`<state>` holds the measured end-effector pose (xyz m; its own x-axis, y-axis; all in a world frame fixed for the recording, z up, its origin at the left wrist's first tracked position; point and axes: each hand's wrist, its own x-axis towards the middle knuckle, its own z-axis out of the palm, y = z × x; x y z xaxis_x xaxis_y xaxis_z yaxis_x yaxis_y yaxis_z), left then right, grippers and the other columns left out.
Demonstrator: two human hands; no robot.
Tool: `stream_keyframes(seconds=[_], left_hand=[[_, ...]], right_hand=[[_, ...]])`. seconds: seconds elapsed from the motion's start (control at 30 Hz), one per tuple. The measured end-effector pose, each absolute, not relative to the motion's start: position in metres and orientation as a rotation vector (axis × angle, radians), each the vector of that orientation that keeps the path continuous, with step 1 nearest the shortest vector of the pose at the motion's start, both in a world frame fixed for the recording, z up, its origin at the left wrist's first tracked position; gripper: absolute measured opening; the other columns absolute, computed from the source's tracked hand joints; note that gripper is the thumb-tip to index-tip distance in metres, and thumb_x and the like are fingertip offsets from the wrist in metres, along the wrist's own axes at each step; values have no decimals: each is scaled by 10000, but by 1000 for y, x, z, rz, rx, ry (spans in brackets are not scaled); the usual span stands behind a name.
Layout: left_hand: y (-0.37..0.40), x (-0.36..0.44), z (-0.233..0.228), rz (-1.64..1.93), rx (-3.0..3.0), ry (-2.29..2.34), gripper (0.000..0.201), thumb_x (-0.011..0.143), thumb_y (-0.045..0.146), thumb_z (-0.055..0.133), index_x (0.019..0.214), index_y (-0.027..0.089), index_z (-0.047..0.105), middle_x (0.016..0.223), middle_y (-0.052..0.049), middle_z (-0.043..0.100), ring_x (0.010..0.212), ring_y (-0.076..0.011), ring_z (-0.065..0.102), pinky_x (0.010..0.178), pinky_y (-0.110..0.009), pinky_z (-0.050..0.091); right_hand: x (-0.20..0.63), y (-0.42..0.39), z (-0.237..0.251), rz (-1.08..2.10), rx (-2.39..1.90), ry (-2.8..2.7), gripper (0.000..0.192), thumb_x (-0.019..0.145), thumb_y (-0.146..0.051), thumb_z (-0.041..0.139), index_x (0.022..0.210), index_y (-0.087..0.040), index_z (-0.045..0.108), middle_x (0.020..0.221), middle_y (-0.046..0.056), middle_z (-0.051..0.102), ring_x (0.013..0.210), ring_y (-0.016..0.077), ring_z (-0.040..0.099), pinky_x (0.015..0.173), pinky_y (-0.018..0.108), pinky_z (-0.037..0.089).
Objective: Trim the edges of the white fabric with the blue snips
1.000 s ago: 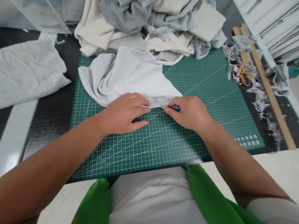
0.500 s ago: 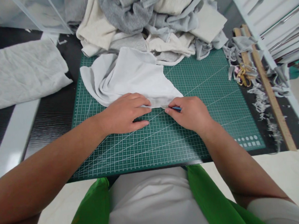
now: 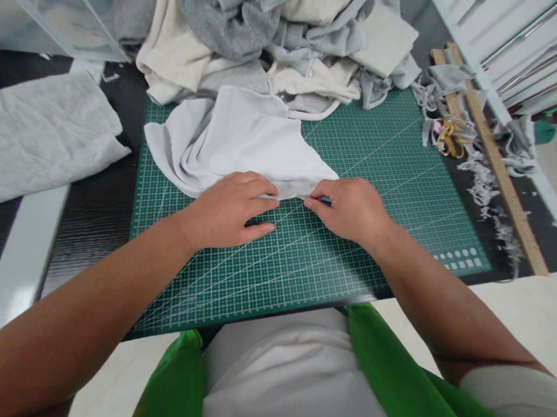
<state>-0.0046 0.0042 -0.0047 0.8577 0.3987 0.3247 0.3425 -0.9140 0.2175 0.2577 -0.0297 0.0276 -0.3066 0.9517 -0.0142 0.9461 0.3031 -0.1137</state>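
Trimming the near edge of a pale cloth on the green mat.

My left hand lies flat, fingers spread, pinning the cloth's near hem at mat centre; my right hand is closed narrow on a blue-handled tool, tip at the hem, blade too small to make out. Judgement: keep the left fingers clear of the tool's line, hold the cloth taut and flat. Containers: a clear bin far left, contents not readable. Loose fabric pile behind mat; scissors and wooden rulers to the right.
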Motion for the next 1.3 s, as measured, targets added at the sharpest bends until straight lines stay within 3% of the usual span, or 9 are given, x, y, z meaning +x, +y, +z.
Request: stream_keyframes(seconds=[0.37,0.57,1.3], left_hand=[[4,-3,-2,547,2872,583,358,986,417,622,1178,129,713,1273,-146,695,1171,-311,651,1016,-497,540],[4,-4,-3,564,2864,571,364,974,405,644,1185,116,712,1276,-149,694,1170,-317,654,1017,-504,542],[4,-3,-3,543,2861,601,357,980,414,632,1196,142,714,1299,-139,692,1190,-303,647,1030,-488,531]], right_hand=[[265,-26,22,380,-1720,-2321,176,902,-356,687,900,-208,784,857,41,804,788,232,731,723,340,478],[260,-28,22,335,-1705,-2343,211,894,-392,698,914,-201,784,872,59,806,792,253,738,723,356,492],[251,-29,26,150,-1801,-2492,259,963,-397,599,917,-213,776,862,56,803,771,237,713,665,343,391]])
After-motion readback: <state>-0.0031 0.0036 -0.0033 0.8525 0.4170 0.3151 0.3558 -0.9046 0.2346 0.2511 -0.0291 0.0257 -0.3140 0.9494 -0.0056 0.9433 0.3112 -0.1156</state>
